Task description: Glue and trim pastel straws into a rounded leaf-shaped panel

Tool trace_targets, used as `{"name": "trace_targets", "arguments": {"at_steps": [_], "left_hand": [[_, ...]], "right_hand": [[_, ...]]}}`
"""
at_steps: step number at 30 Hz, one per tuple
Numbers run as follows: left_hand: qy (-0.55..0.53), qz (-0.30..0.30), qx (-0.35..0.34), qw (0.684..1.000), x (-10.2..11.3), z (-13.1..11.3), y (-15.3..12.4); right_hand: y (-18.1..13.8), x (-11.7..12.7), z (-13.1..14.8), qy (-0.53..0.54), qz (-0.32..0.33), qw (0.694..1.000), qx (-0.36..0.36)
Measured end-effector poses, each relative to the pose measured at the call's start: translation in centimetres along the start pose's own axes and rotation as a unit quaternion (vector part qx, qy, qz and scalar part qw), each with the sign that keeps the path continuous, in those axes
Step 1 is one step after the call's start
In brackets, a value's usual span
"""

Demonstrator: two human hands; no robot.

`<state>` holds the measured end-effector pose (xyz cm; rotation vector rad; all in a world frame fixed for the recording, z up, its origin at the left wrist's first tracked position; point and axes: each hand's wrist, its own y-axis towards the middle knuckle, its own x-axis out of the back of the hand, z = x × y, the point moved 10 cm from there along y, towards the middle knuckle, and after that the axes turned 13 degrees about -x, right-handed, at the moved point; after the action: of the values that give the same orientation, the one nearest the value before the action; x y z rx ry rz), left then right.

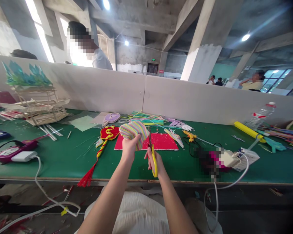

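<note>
My left hand (pixel 129 148) is closed on a striped, many-coloured sheet (pixel 133 130), holding it up above the green table (pixel 63 156). My right hand (pixel 153 161) grips yellow-handled scissors (pixel 153 156), whose blades point up and meet the sheet's right edge. Behind the hands a red glitter sheet (pixel 161 141) lies flat on the table. A red ornament with gold trim and a red tassel (pixel 107 135) lies to its left.
A wooden stick model (pixel 39 107) stands at the back left. Cables and a power strip (pixel 14 152) lie on the left; a yellow glue gun (pixel 189 135), a plastic bottle (pixel 260 117) and coloured sticks (pixel 146 118) lie behind and to the right. Other people stand beyond the white partition (pixel 185 97).
</note>
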<state>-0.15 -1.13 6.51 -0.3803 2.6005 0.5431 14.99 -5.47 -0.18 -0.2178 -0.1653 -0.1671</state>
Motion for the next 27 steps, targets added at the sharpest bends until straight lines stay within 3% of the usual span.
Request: {"name": "trace_targets", "arguments": {"at_steps": [27], "left_hand": [[0.02, 0.019, 0.008, 1.0, -0.05, 0.11, 0.05]], "right_hand": [[-0.83, 0.78, 0.21, 0.052, -0.022, 0.998, -0.014]]}}
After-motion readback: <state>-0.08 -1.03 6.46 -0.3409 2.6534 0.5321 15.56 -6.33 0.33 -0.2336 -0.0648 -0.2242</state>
